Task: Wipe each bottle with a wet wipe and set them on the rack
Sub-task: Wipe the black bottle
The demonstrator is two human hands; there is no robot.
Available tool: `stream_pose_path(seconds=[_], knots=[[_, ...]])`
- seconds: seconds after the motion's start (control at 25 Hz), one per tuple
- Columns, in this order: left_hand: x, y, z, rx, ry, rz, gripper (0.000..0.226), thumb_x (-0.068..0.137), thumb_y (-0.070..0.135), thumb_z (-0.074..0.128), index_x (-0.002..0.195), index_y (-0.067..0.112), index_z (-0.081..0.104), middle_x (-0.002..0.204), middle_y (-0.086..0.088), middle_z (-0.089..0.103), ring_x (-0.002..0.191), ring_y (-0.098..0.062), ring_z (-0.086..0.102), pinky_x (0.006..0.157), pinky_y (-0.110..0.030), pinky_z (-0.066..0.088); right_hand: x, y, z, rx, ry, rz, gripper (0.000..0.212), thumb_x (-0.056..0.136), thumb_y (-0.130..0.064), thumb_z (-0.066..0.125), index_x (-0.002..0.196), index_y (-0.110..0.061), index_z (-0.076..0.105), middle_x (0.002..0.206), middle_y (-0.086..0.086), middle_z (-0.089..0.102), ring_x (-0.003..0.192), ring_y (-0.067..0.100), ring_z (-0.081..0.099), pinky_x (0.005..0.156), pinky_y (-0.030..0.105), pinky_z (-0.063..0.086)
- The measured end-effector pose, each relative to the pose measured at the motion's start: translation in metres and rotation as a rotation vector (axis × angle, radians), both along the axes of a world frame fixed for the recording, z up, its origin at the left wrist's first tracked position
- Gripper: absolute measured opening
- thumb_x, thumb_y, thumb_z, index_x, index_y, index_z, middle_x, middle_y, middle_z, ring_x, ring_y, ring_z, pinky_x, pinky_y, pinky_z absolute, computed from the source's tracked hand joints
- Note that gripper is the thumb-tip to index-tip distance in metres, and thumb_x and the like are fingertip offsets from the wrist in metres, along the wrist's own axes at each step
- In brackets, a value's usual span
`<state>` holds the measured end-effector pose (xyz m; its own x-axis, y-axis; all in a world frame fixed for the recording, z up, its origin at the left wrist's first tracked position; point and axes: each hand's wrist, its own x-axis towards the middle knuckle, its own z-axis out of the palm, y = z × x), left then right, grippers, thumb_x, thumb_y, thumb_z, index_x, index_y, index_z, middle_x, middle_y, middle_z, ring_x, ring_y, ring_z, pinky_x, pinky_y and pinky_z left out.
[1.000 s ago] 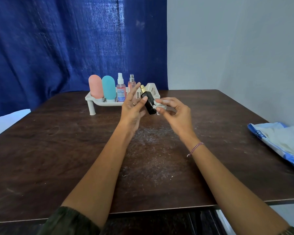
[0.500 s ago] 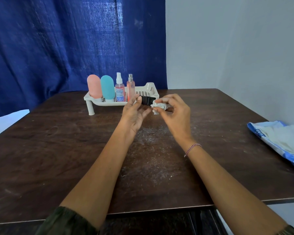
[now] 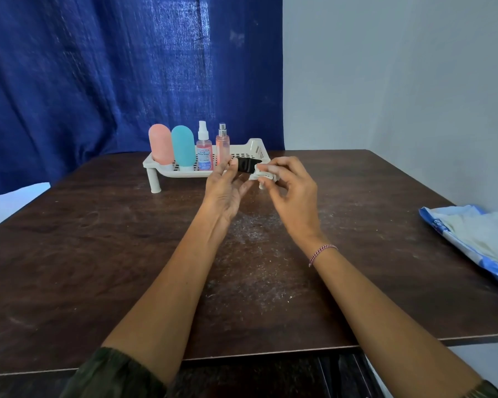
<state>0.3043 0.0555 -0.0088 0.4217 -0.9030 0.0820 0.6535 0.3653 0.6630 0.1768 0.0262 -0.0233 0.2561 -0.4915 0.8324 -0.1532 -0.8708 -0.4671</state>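
Note:
A small black bottle (image 3: 246,165) lies sideways in the air in front of the rack, pinched by the fingertips of my left hand (image 3: 224,191). My right hand (image 3: 291,193) holds a crumpled white wet wipe (image 3: 263,174) against the bottle's right end. Behind them stands the white slotted rack (image 3: 250,149) on short legs. On its left half stand a pink bottle (image 3: 160,147), a teal bottle (image 3: 183,149), a pink spray bottle with a white nozzle (image 3: 204,152) and a slim pink spray bottle with a silver cap (image 3: 222,145).
The dark wooden table (image 3: 98,254) has pale dusty marks in its middle. A blue-and-white wipes pack (image 3: 477,237) lies at the right edge. A blue curtain hangs behind the table and a grey wall stands to the right.
The black bottle has turned from upright and tilted to lying sideways in my left hand. My right hand has brought the wipe onto its right end.

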Motion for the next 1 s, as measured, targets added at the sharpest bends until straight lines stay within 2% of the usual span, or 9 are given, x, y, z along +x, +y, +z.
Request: stream_pose_path(seconds=[0.08, 0.24, 0.36, 0.44, 0.64, 0.8, 0.92, 1.0], knots=[[0.002, 0.001, 0.0, 0.02, -0.042, -0.026, 0.033, 0.096, 0.006, 0.048, 0.129, 0.002, 0.049, 0.106, -0.012, 0.064, 0.096, -0.023, 0.063, 0.064, -0.03, 0.06, -0.001, -0.001, 0.0, 0.043, -0.049, -0.018, 0.024, 0.084, -0.009, 0.066, 0.108, -0.004, 0.068, 0.107, 0.007, 0.058, 0.105, 0.015, 0.056, 0.082, 0.03, 0.056], [0.001, 0.001, -0.001, 0.038, -0.138, -0.081, 0.047, 0.094, 0.004, 0.051, 0.14, 0.012, 0.042, 0.125, -0.016, 0.06, 0.107, -0.027, 0.062, 0.069, -0.035, 0.06, -0.004, -0.003, 0.003, 0.086, -0.147, 0.002, 0.023, 0.086, -0.013, 0.066, 0.107, -0.007, 0.068, 0.103, -0.001, 0.06, 0.098, 0.009, 0.058, 0.077, 0.016, 0.053], [0.003, 0.0, -0.002, -0.005, -0.177, -0.077, 0.053, 0.092, 0.004, 0.053, 0.141, 0.02, 0.04, 0.115, -0.01, 0.065, 0.096, -0.021, 0.067, 0.066, -0.034, 0.06, -0.006, -0.004, 0.003, 0.135, -0.125, 0.083, 0.022, 0.084, -0.017, 0.067, 0.106, -0.01, 0.07, 0.103, -0.003, 0.065, 0.099, 0.009, 0.061, 0.079, 0.023, 0.055], [0.005, 0.0, -0.003, -0.009, -0.21, -0.107, 0.051, 0.092, 0.004, 0.054, 0.139, 0.02, 0.043, 0.116, -0.008, 0.065, 0.09, -0.017, 0.069, 0.064, -0.033, 0.059, -0.005, -0.006, 0.002, 0.194, -0.147, 0.123, 0.022, 0.082, -0.017, 0.07, 0.103, -0.012, 0.071, 0.102, -0.003, 0.067, 0.1, 0.01, 0.062, 0.08, 0.027, 0.055], [0.0, -0.001, -0.008, -0.027, -0.41, -0.293, 0.041, 0.09, 0.008, 0.055, 0.128, 0.021, 0.056, 0.106, -0.003, 0.07, 0.096, -0.017, 0.067, 0.074, -0.037, 0.059, -0.01, -0.014, 0.005, 0.369, -0.308, 0.133, 0.019, 0.081, -0.016, 0.071, 0.099, -0.019, 0.072, 0.096, -0.012, 0.066, 0.094, 0.001, 0.06, 0.079, 0.022, 0.053], [-0.002, -0.003, -0.01, -0.054, -0.384, -0.285, 0.044, 0.085, 0.004, 0.058, 0.125, 0.022, 0.057, 0.107, -0.004, 0.07, 0.102, -0.018, 0.066, 0.076, -0.038, 0.059, -0.011, -0.016, 0.004, 0.463, -0.339, 0.152, 0.017, 0.081, -0.017, 0.071, 0.097, -0.024, 0.072, 0.098, -0.007, 0.069, 0.095, 0.002, 0.062, 0.078, 0.016, 0.05], [0.002, -0.005, -0.01, -0.075, -0.318, -0.186, 0.048, 0.087, -0.003, 0.056, 0.13, 0.017, 0.053, 0.104, -0.003, 0.07, 0.101, -0.019, 0.067, 0.076, -0.039, 0.059, -0.01, -0.014, 0.005, 0.6, -0.366, 0.272, 0.018, 0.08, -0.012, 0.071, 0.096, -0.021, 0.071, 0.1, 0.0, 0.07, 0.095, 0.01, 0.065, 0.076, 0.019, 0.053], [0.008, -0.005, -0.009, -0.089, -0.283, -0.129, 0.048, 0.083, -0.001, 0.059, 0.126, 0.019, 0.055, 0.109, -0.006, 0.068, 0.106, -0.022, 0.064, 0.079, -0.041, 0.059, -0.01, -0.014, 0.005, 0.662, -0.325, 0.288, 0.019, 0.079, -0.012, 0.071, 0.097, -0.019, 0.071, 0.099, 0.002, 0.071, 0.092, 0.011, 0.067, 0.074, 0.021, 0.055]])
